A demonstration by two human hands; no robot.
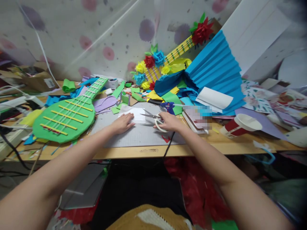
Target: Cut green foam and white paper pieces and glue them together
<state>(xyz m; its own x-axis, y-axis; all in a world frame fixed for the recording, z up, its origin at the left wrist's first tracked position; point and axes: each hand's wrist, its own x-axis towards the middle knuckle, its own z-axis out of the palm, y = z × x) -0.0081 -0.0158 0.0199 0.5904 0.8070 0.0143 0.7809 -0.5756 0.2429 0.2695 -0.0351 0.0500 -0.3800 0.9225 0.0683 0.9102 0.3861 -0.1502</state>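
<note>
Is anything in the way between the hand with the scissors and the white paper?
Nothing visible is in the way. The right hand holds the scissors with their blades apart, pointing at the right side of the white paper. The blue glue gun lies beyond that hand, outside the gap.

Paper (139, 116): white. Scissors (153, 117): off-white handles, grey blades. Mat (141, 137): plain grey. Glue gun (167, 106): dark blue. Paper lute (69, 118): bright green, yellow bars, whitish strings. Second instrument's neck (179, 49): yellow, green cross-stripes. Paper rose (202, 31) at its tip: red, green leaves. Pleated sheet (213, 70): solid blue. Cup (241, 125): white, dark-red band. Wall covering (120, 32): pale, pink and purple blotches. Surface (129, 154): yellowish wood.
</note>
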